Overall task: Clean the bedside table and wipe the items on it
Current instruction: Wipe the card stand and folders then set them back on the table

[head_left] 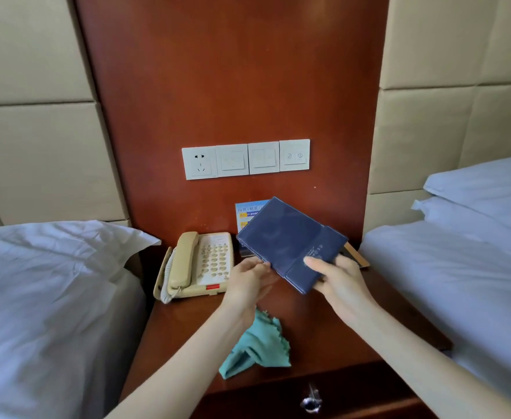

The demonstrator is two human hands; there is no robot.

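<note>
Holding the blue folder (290,240) up off the counter (323,328), tilted, out in front of the switch panel (245,158) and the little printed card (243,213). The right hand (336,276) has the near corner pinched, thumb flat on the cover and fingers curled beneath. The left hand (248,279) is at the folder's near-left edge, fingers loose and fairly straight, touching rather than gripping as far as I can tell.

The teal cloth (257,346) lies crumpled on the counter just below the left wrist, and neither hand has it. So the job now looks like wiping this cover. The tidy way is to let the right hand carry the weight alone, drop the left to the cloth, bunch it into a pad and run it flat across the cover, edge to edge, then flip for the back. Watch the telephone (200,264) close on the left, since its cord sits right by the reach. A one-corner pinch on a smooth cover could slip under wiping pressure, so brace it.
</note>
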